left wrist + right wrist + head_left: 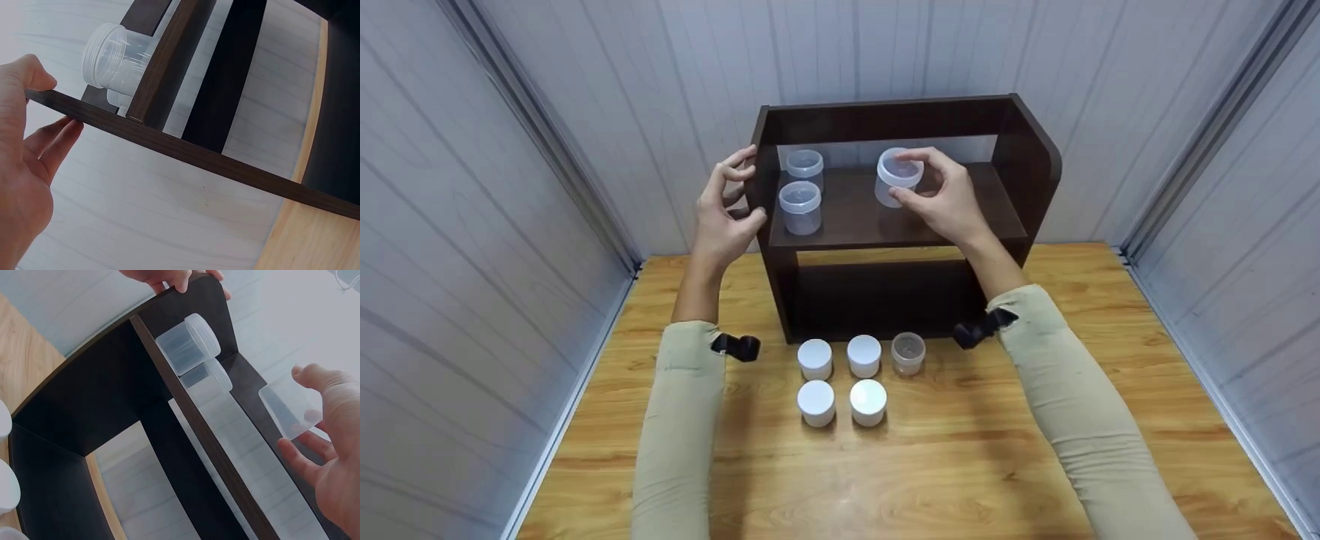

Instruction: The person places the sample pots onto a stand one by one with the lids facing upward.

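Note:
My right hand [949, 196] pinches a clear plastic jar [891, 196] between thumb and fingers, over the upper board of a dark brown shelf [870, 238]. In the right wrist view the held jar [281, 408] shows clear of the back rail, its open end toward the palm. My left hand [725, 221] grips the shelf's left side panel, thumb on the inner face and fingers outside, as the left wrist view also shows. Just inside that panel, two clear jars stand one behind the other: a front jar [801, 214] and a back jar [805, 163], which is partly hidden.
Several white-lidded jars [816, 401] stand in two rows on the wooden table [930, 472] before the shelf. Beside the back row is another clear jar [908, 354]. Pale panelled walls [585, 90] enclose the table at the back and both sides.

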### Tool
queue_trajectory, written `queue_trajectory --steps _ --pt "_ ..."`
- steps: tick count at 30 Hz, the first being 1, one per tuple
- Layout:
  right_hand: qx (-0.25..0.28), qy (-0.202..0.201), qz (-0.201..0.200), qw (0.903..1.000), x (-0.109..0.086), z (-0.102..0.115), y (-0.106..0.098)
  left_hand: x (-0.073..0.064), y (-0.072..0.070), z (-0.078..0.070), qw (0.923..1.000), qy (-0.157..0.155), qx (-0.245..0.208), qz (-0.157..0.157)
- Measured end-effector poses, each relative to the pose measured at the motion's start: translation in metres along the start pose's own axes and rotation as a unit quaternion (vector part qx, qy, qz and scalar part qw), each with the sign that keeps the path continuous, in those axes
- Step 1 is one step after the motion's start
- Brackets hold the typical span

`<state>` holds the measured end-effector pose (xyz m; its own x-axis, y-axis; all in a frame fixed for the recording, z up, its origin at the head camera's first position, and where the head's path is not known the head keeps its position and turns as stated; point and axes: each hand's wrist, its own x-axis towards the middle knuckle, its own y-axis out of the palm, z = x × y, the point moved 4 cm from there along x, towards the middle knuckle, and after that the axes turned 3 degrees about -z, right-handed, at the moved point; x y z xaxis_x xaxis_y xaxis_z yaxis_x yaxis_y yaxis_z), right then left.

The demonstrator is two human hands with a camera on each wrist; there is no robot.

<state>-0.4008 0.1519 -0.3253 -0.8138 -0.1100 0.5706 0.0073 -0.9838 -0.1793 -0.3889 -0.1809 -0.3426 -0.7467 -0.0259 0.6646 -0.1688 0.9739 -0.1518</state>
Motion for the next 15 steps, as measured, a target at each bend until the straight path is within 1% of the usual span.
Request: queue_trajectory --steps 4,9,12,15 --pt "-0.009 -0.004 -0.009 0.9999 0.009 -0.001 0.004 -0.001 -0.001 0.0 1.0 -0.003 0.002 0.001" --pt "-0.018 -0.005 -0.01 0.9998 0.017 -0.003 0.01 -0.001 -0.002 0.0 0.9999 -0.009 0.004 0.008" --pt "-0.021 -0.002 -0.004 0.9998 0.021 -0.004 0.014 -0.001 -0.003 0.0 0.9999 -0.009 -0.002 0.008" --pt "-0.037 0.003 -0.005 0.9993 0.024 -0.006 0.017 -0.002 -0.003 0.0 0.9998 -0.009 -0.013 0.011"
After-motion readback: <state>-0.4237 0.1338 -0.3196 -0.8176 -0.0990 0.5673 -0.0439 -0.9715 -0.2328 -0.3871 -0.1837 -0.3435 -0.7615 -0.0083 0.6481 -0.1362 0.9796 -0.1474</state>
